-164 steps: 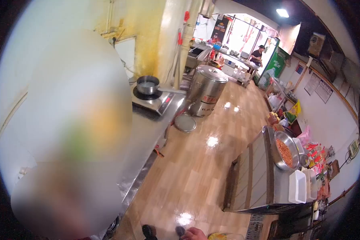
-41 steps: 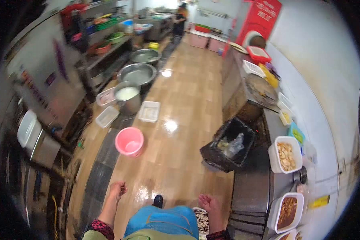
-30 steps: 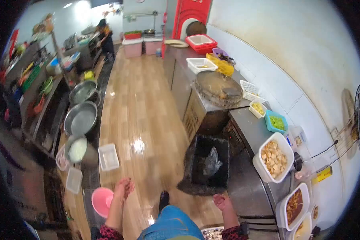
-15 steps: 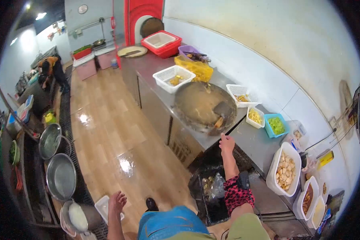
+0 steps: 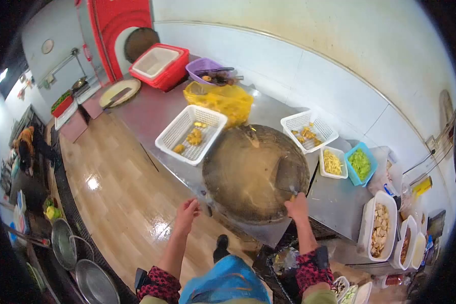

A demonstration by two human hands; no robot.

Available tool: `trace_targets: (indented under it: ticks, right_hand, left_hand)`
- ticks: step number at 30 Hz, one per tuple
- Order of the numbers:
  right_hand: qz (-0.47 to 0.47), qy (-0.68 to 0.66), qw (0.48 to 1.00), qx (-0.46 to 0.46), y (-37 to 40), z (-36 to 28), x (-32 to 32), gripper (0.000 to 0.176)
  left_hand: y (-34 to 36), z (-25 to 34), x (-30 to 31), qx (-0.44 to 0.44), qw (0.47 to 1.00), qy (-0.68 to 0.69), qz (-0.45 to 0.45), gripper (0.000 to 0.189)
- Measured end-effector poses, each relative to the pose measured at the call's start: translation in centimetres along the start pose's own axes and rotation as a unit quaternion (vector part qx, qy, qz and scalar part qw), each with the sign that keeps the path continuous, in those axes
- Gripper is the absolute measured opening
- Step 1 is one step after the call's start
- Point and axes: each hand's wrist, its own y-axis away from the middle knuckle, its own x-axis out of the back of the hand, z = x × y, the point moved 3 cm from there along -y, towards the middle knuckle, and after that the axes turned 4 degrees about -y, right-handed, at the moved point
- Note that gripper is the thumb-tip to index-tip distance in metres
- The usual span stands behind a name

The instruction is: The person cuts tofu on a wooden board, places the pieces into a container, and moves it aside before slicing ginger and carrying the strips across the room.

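Observation:
A large round wooden chopping board [image 5: 248, 172] lies on the steel counter [image 5: 152, 114] in front of me. On its right side rests a cleaver [image 5: 287, 176], blade flat on the wood. My right hand [image 5: 297, 206] is at the board's near right edge with its fingers curled around the cleaver's handle. My left hand [image 5: 187, 213] hovers at the counter's front edge, just left of the board, fingers loosely apart and holding nothing. Both sleeves are red and black patterned.
Around the board stand a white basket [image 5: 190, 134] with yellow pieces, a yellow bag [image 5: 220, 101], a second white basket [image 5: 309, 131], a blue tub of greens [image 5: 361, 163] and white tubs [image 5: 380, 230]. A bin [image 5: 283, 263] sits below. Steel pots [image 5: 66, 248] line the left floor.
I have turned and stepped up to the counter. My right hand has moved from the board's edge onto the cleaver handle. My left hand has risen from my side to the counter edge.

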Motion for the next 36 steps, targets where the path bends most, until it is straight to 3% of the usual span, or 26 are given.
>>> trace_targets:
  ticks: [1,2,5,7,9,10,11,13,15,17,18,19,21,22,25,27,29,30,31,33,34,35,36]
  right_hand:
    - [-0.07,-0.172,0.979,-0.079,-0.4,1.0,0.5,0.042]
    - [-0.134,-0.336,0.92,-0.153,-0.7,1.5,0.7,0.036]
    - [-0.133,-0.396,0.888,-0.193,-1.0,2.2,1.3,0.029]
    - [-0.115,-0.387,0.89,-0.21,-0.9,2.7,1.5,0.023]
    - [-0.106,-0.343,0.915,-0.185,-0.2,4.7,0.7,0.018]
    - [-0.108,-0.339,0.912,-0.204,0.5,4.6,0.9,0.018]
    - [-0.082,-0.347,0.91,-0.213,0.9,3.8,1.7,0.016]
    - [-0.059,-0.348,0.904,-0.241,1.9,3.4,2.0,0.014]
    - [-0.015,-0.292,0.936,-0.195,2.4,3.3,2.3,0.017]
    - [0.022,-0.292,0.936,-0.196,3.2,3.7,1.3,0.02]
    - [0.056,-0.296,0.936,-0.182,3.6,3.7,0.9,0.022]
    - [0.089,-0.3,0.936,-0.164,3.8,3.8,0.7,0.024]
    - [0.084,-0.296,0.931,-0.197,4.0,1.2,1.3,0.026]
    - [0.085,-0.299,0.926,-0.213,3.9,-0.3,1.5,0.027]
    - [0.11,-0.365,0.893,-0.241,4.4,-2.5,-0.1,0.025]
    - [0.047,-0.46,0.823,-0.33,3.9,-6.1,-0.2,0.02]
    - [0.021,-0.453,0.824,-0.34,4.3,-6.6,-1.6,0.018]
    - [0.007,-0.439,0.828,-0.349,4.4,-7.2,-2.1,0.018]
    - [-0.008,-0.426,0.831,-0.358,4.4,-7.8,-2.7,0.018]
    - [-0.008,-0.408,0.843,-0.35,4.4,-8.6,-3.3,0.018]
    - [-0.011,-0.406,0.843,-0.353,4.3,-9.1,-3.4,0.017]
    - [-0.014,-0.405,0.842,-0.355,4.3,-9.4,-3.5,0.017]
    - [-0.018,-0.406,0.841,-0.356,4.5,-9.5,-3.7,0.017]
  left_hand:
    - [-2.1,1.4,-0.9,-0.06,0.996,-0.073,0.004,0.032]
    - [-4.0,2.7,-1.6,-0.12,0.983,-0.142,0.007,0.035]
    - [-9.1,4.2,-2.2,-0.073,0.977,-0.198,0.03,0.04]
    - [-11.3,4.7,-3.2,-0.036,0.979,-0.2,0.035,0.041]
    - [-12.6,5.0,-3.9,-0.112,0.955,-0.27,0.054,0.041]
    - [-13.3,4.9,-3.9,-0.188,0.9,-0.382,0.09,0.042]
    - [-13.9,4.5,-4.2,-0.175,0.9,-0.391,0.08,0.042]
    - [-13.7,4.9,-5.2,-0.26,0.848,-0.451,0.097,0.041]
    - [-13.8,6.7,-7.0,-0.209,0.855,-0.468,0.074,0.041]
    - [-14.6,6.9,-7.7,-0.134,0.938,-0.32,-0.001,0.042]
    - [-14.1,7.9,-8.3,-0.109,0.923,-0.368,-0.022,0.054]
    - [-13.7,7.5,-8.6,-0.102,0.923,-0.369,-0.029,0.054]
    - [-12.2,7.3,-8.5,-0.24,0.832,-0.501,0.013,0.071]
    - [-11.7,7.1,-8.2,-0.248,0.826,-0.505,-0.02,0.083]
    - [-10.0,9.9,-9.4,-0.217,0.776,-0.587,-0.072,0.085]
    - [-10.9,10.2,-8.5,-0.235,0.766,-0.59,-0.093,0.077]
    - [-11.6,11.6,-8.1,-0.244,0.721,-0.625,-0.175,0.063]
    - [-11.7,13.2,-9.3,-0.272,0.67,-0.667,-0.178,0.045]
    - [-12.3,15.2,-10.2,-0.269,0.669,-0.668,-0.183,0.045]
    - [-13.7,16.7,-10.9,-0.026,0.635,-0.717,-0.285,0.035]
    - [-14.0,17.1,-11.8,-0.142,0.637,-0.695,-0.302,0.024]
    - [-14.6,17.0,-12.6,-0.14,0.635,-0.697,-0.303,0.024]
    - [-15.0,17.1,-14.3,-0.245,0.633,-0.651,-0.339,0.022]
